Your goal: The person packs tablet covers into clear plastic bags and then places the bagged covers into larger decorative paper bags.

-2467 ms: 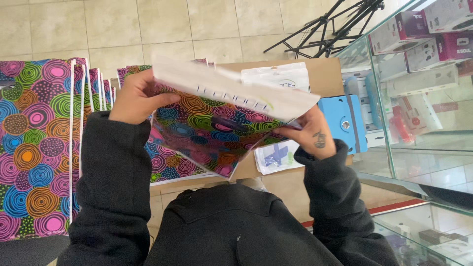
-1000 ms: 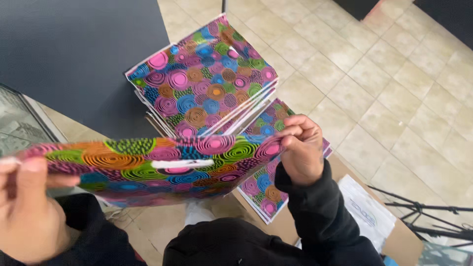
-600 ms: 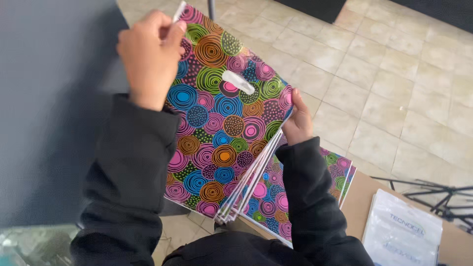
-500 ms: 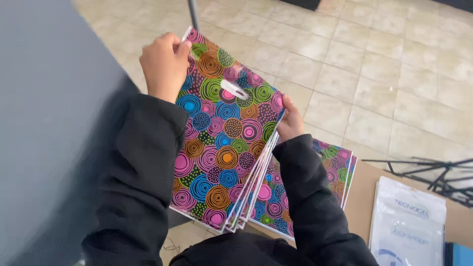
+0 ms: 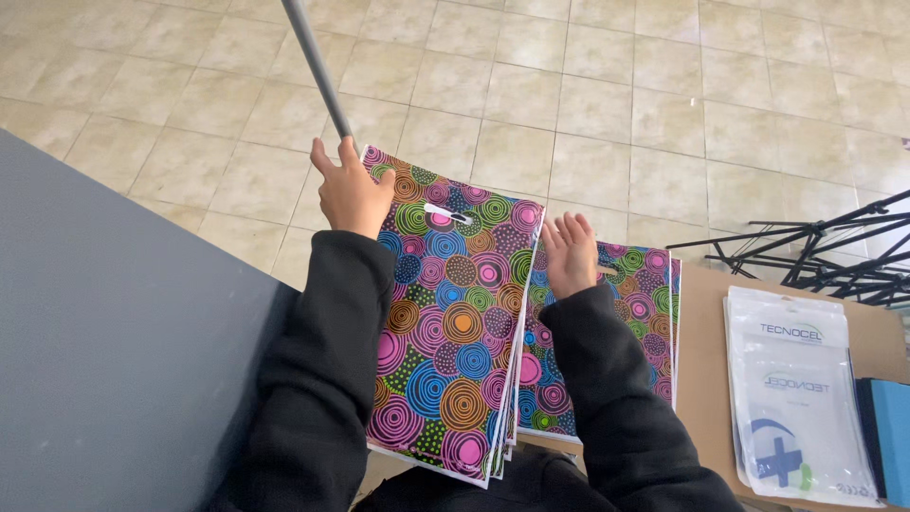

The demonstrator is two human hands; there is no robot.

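- Beige floor tiles (image 5: 588,104) fill the upper part of the head camera's only view, with a dark grey flat surface (image 5: 114,341) along the left side and a brown cardboard surface (image 5: 706,379) at the lower right.
- Both arms are in black sleeves (image 5: 322,379) and reach forward from the bottom edge.
- The left hand (image 5: 349,194) grips the upper left corner of a stack of flat bags (image 5: 450,313), fingers closed on its edge, thumb on the patterned face.
- These bags are printed with bright circles in pink, orange, green and blue on black, and the top one has a white slot handle (image 5: 447,215) near its upper end.
- The stack's long axis runs from the lower edge of the view up and slightly left; the handle end points away from the person, toward the floor tiles.
- The stack is held just above and beside a second pile of patterned bags (image 5: 635,313), which lies on the cardboard surface to its right and points the same way.
- The right hand (image 5: 572,254) is open, fingers spread and clamped on nothing, resting at the right edge of the held stack, over the second pile.
- A thin grey pole (image 5: 318,66) slants up from behind the left hand.
- White plastic packets (image 5: 791,398) lie on the cardboard further right, with a blue box (image 5: 891,436) at the edge.
- Black tripod legs (image 5: 815,251) lie on the floor at right.
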